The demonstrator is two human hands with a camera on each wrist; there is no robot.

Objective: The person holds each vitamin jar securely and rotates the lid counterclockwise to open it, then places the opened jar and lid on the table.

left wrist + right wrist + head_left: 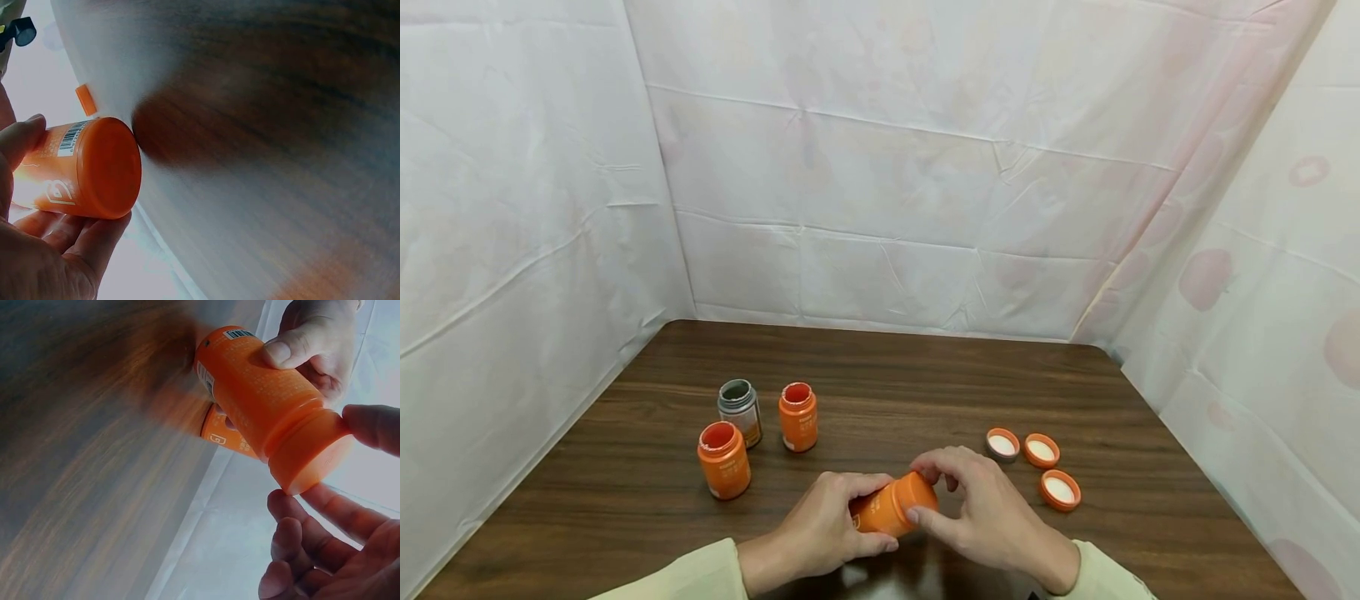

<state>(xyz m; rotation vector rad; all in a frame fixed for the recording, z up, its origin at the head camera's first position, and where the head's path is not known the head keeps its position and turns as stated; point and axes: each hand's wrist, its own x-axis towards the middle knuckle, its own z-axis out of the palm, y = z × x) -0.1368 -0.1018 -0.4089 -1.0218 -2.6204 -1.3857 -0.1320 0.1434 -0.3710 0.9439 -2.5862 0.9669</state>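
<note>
An orange bottle [882,510] lies tilted between both hands, low over the front of the table. My left hand [822,527] grips its body, thumb on one side and fingers round the other. In the left wrist view the round base of the bottle [111,169] faces the camera, its lower edge close to the wood. My right hand [985,517] pinches the orange cap [919,492] between thumb and fingertips. The right wrist view shows that cap [310,452] seated on the bottle's neck, with the other fingers loosely bent below it.
Left of the hands stand three uncapped bottles: two orange ones [727,473] [799,423] and a grey one [749,417]. To the right, three caps [1002,445] [1042,451] [1061,490] lie with white insides up. Pale sheets [880,167] enclose the dark wooden table [925,383].
</note>
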